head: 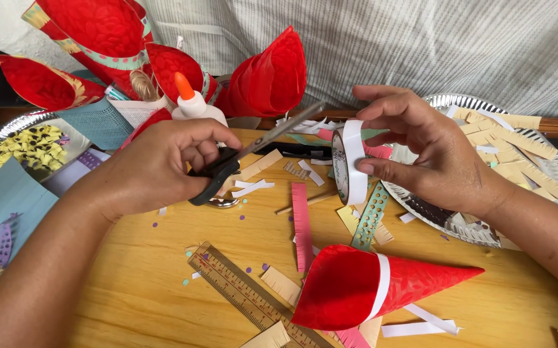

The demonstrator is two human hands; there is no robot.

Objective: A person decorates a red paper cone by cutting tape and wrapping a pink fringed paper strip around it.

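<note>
At far left of the frame, a silver foil plate [8,125] with yellow paper bits, and teal and purple paper pieces below it. Along the top left, a cluster of red paper cones [105,29] behind a white glue bottle [195,103] with an orange tip.

Left of centre, left hand [163,164] closed around the black handles of a pair of scissors [253,145], blades slightly parted and aimed up-right toward the tape.

Lower centre, on the wooden surface [150,290], a brown ruler [246,296] lying diagonally, a pink fringed paper strip [301,225] just above, scattered scraps and confetti dots around.

Centre right, right hand [427,151] pinched on a roll of white tape [346,164], held upright on edge above the surface, thumb below and fingers on top, a loose end of tape curving over the roll.

Bottom centre-right, a red cone with a white band [369,287] lying on its side, tip pointing right.

Right edge, a second foil plate [549,167] holding tan fringed paper strips.
</note>
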